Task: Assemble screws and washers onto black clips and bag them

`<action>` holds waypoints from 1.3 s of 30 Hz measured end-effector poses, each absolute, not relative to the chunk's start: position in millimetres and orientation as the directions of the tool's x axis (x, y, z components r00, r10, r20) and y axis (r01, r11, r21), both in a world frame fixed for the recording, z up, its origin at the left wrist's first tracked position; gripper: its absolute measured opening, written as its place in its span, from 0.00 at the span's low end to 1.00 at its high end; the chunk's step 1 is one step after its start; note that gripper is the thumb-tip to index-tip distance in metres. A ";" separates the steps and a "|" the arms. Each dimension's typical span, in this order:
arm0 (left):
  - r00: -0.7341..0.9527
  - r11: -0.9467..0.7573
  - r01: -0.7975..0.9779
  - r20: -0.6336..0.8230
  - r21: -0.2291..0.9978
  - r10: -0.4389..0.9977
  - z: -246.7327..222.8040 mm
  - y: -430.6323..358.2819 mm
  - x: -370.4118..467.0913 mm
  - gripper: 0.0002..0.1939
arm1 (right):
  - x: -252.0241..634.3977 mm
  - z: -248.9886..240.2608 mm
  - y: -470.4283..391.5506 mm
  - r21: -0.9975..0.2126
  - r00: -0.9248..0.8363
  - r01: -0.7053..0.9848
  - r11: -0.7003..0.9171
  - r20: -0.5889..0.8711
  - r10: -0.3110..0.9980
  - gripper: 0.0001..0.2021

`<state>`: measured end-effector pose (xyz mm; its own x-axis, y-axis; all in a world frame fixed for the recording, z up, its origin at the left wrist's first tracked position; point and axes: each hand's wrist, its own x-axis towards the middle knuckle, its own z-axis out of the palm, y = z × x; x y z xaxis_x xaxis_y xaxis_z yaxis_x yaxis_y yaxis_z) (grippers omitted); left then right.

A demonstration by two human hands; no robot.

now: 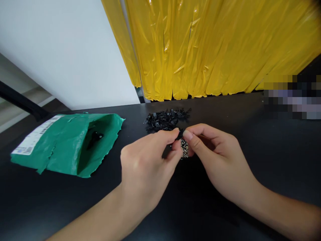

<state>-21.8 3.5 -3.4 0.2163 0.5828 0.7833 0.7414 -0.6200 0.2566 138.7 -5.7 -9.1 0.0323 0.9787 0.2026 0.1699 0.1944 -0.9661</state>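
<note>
Between the fingertips of my left hand [147, 157] and my right hand [220, 154] is a small black part [180, 134]. Both hands are closed in a pinch on it, and the fingers hide most of its shape. Just below the fingertips shows a cluster of small silvery metal pieces [185, 149], ring-like at their ends, partly covered by the hands. Behind my fingers lies a pile of small black pieces [163, 119], too tangled to tell apart singly.
A torn green mailing bag [65, 144] with a white label lies at the left, its mouth gaping towards the right and something black inside. The tabletop [188, 207] is black. Yellow plastic strips [188, 50] and a white panel [75, 50] stand behind it.
</note>
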 end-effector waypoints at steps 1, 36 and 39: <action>0.214 -0.618 0.742 0.783 0.259 0.584 -3.3 3.4 -21.9 0.06 | 138.6 -9.2 -5.8 -0.967 0.032 0.164 0.194 0.202 0.979 0.10; 0.246 -0.654 0.728 0.812 0.205 0.529 1.4 3.9 -20.4 0.08 | 139.3 -5.3 -9.2 -0.976 0.061 0.096 0.193 0.199 0.978 0.05; 0.215 -0.624 0.747 0.805 0.229 0.552 2.2 3.3 -19.2 0.09 | 139.4 -5.7 -8.1 -0.980 0.079 0.095 0.176 0.183 0.980 0.04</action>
